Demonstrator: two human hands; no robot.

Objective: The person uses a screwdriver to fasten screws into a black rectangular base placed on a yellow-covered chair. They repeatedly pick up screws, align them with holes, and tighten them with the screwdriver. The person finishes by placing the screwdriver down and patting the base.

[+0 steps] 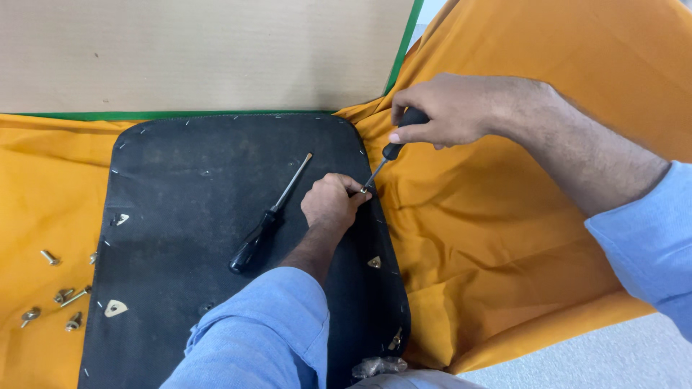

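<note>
A black, fabric-covered seat panel [187, 187] lies upside down on orange cloth. My right hand [450, 108] grips the black handle of a screwdriver [386, 157] whose tip meets the panel's right edge. My left hand [331, 203] pinches a small brass screw [362, 190] at that tip, fingers closed around it. A second black-handled screwdriver [268, 217] lies loose on the panel, just left of my left hand.
Several loose brass bolts [61, 297] lie on the orange cloth [497, 238] at the left. Metal brackets [114, 308] are fixed to the panel's corners. A cardboard sheet with a green edge [202, 50] lies beyond the panel. A clear plastic bag [378, 366] sits at the near edge.
</note>
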